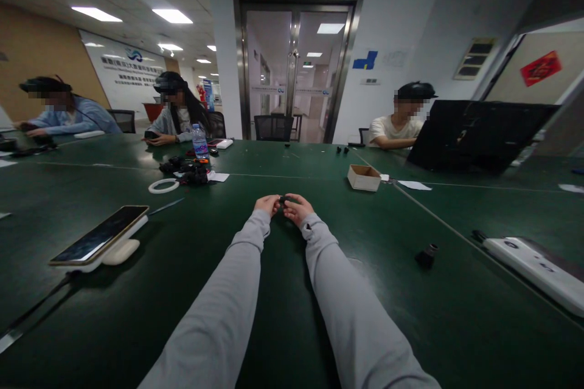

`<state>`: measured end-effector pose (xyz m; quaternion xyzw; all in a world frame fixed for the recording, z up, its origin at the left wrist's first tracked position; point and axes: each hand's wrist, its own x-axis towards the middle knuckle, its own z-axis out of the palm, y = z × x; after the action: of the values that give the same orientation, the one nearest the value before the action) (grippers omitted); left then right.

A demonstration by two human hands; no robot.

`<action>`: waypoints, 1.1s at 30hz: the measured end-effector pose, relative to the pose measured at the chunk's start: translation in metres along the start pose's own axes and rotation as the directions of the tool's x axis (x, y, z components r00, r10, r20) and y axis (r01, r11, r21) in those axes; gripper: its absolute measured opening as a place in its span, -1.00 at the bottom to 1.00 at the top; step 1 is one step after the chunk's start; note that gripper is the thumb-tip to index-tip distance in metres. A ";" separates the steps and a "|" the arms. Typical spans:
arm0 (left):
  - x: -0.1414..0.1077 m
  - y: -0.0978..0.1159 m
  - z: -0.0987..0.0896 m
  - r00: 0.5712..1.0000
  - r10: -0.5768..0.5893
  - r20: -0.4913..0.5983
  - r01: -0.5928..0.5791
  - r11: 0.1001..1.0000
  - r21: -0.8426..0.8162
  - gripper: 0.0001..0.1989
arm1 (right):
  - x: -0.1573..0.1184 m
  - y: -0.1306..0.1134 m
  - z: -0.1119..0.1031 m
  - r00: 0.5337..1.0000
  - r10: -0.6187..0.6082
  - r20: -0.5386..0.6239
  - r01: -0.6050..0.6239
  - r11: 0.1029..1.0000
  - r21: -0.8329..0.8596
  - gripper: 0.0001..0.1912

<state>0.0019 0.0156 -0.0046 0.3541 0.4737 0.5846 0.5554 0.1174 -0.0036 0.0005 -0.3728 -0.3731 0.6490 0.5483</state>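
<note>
A small black object (283, 199) is held between my two hands over the green table (365, 316), around the middle of the view. My left hand (268, 205) has its fingers closed on the object's left side. On the other side, my right hand (298, 209) pinches it with thumb and fingers. The object is too small to make out in detail, and the fingertips cover part of it. Both forearms, in light grey sleeves, stretch forward from the bottom edge.
Left: a phone (103, 234) on a white stand, a white ring (163, 186), black parts (187, 170) and a bottle (199, 143). Right: an open box (364, 177), a black piece (427, 256), a white device (538, 264) and a monitor (479, 134). Three people sit across the table.
</note>
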 end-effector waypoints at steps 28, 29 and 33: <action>0.001 -0.005 -0.012 0.984 0.156 0.090 -0.165 0.980 0.109 -0.67 | -0.003 -0.002 -0.006 0.998 -0.065 0.016 0.065 0.998 -0.022 -0.75; 0.001 -0.004 -0.012 0.984 0.154 0.091 -0.163 0.982 0.099 -0.67 | -0.003 -0.002 -0.006 0.997 -0.069 0.017 0.069 0.997 -0.024 -0.74; 0.000 -0.003 -0.011 0.987 0.143 0.080 -0.150 0.985 0.088 -0.69 | -0.003 -0.001 -0.006 0.996 -0.085 0.030 0.086 0.996 -0.034 -0.72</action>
<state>-0.0076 0.0137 -0.0111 0.4348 0.4525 0.5876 0.5108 0.1236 -0.0055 -0.0006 -0.3566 -0.4078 0.6235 0.5638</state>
